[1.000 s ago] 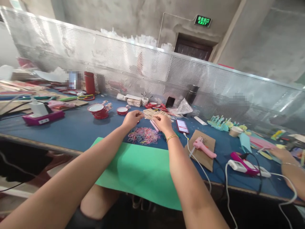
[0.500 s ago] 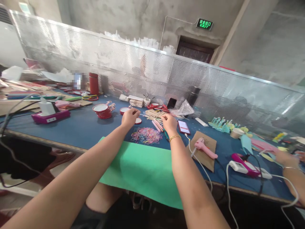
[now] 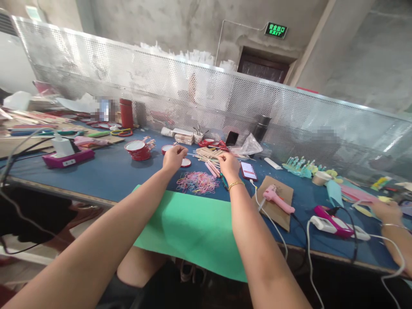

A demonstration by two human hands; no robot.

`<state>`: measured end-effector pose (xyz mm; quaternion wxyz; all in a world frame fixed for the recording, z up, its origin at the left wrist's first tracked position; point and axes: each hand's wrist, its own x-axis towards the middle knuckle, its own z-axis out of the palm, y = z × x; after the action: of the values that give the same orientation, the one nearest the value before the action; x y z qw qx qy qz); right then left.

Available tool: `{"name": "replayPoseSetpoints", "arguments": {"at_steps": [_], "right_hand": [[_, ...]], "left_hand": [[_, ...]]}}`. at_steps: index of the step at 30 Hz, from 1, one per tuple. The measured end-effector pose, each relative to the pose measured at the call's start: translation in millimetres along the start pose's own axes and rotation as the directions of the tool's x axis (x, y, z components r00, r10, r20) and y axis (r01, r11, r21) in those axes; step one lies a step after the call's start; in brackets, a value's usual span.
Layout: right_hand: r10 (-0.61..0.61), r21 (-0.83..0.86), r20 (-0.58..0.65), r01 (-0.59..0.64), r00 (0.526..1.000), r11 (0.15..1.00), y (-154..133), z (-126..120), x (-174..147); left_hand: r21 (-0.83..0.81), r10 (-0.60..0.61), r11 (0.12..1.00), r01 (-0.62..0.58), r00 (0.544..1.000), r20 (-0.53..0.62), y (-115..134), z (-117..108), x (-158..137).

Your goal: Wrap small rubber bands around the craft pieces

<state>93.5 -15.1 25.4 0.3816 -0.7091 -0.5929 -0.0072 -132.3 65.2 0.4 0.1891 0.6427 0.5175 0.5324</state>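
- While the left hand [image 3: 175,158] pinches its fingertips together above the counter [image 3: 106,171], I cannot tell what it holds.
- Right hand [image 3: 229,166]: likewise pinched, hold unclear.
- Multicoloured rubber bands [image 3: 197,183] lie at the left hand's five o'clock.

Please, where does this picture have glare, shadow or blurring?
Head view only: whitish glare streaks the perforated metal screen; a soft shadow lies on the green sheet; mosaic blocks cover part of the red-edged phone; detail at the left hand and right hand is unclear.
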Motion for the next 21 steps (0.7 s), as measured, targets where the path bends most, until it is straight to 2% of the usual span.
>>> {"name": "replayPoseSetpoints", "arguments": {"at_steps": [6, 21], "right_hand": [[0.007, -0.007, -0.008, -0.007, 1.000, 1.000, 0.9, 0.4, 1.0], [0.031, 0.107, -0.070, -0.023, 0.997, 0.994, 3.4, 5.6, 4.3]], "left_hand": [[-0.012, -0.001, 1.000, 0.001, 1.000, 0.001, 3.2, -0.7, -1.8], [0.006, 0.025, 1.000, -0.025, 1.000, 0.020, 7.7, -0.5, -5.6]]}}
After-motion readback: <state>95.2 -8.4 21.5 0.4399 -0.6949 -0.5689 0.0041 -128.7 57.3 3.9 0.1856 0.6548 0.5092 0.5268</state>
